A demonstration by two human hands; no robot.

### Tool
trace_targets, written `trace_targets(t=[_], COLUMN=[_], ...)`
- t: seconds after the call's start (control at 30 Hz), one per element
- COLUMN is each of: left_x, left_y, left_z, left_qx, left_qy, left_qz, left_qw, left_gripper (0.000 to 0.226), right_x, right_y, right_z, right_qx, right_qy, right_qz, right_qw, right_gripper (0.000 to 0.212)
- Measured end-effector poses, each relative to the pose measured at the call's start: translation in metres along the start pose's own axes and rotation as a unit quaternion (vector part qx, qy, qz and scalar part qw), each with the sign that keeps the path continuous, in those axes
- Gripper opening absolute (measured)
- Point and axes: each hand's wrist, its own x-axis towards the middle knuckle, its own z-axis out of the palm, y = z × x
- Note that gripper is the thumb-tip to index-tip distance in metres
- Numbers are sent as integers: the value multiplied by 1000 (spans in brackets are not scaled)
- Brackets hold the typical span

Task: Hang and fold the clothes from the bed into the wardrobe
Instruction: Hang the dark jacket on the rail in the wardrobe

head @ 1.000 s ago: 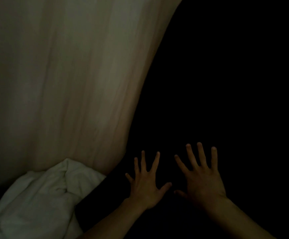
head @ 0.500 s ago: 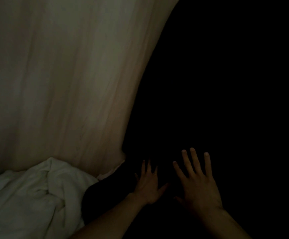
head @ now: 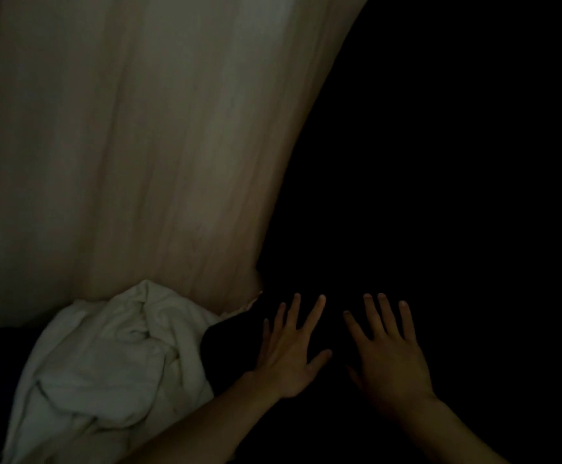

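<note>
Black garment (head: 229, 349) lies pressed under a person's left hand (head: 288, 358) and right hand (head: 391, 361), both spread flat, fingers splayed, gripping nothing. The step looks like smoothing before a fold; next likely calls for finding an edge, lost in the gloom. A crumpled white cloth (head: 112, 356) sits at nine o'clock of the left hand, the pale bed sheet (head: 138, 145) beyond at eleven.

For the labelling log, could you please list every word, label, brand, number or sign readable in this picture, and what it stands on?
None can be read.
No print shows on the white garment, the pale streaked surface or the dark cloth under the left hand and right hand.
The right side of the picture is too dark to tell.
</note>
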Motion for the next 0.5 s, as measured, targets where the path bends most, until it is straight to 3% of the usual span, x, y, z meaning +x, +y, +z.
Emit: trace_targets(t=[0.5], left_x=[-82], left_y=[36], left_z=[-54], left_qx=[191], left_qy=[7], left_qz=[-26], left_qw=[981], left_gripper=[76], right_x=[-75], right_y=[-13], right_z=[-9], right_qx=[173], right_qy=[73], right_qz=[-37], right_qw=[982], right_gripper=[81])
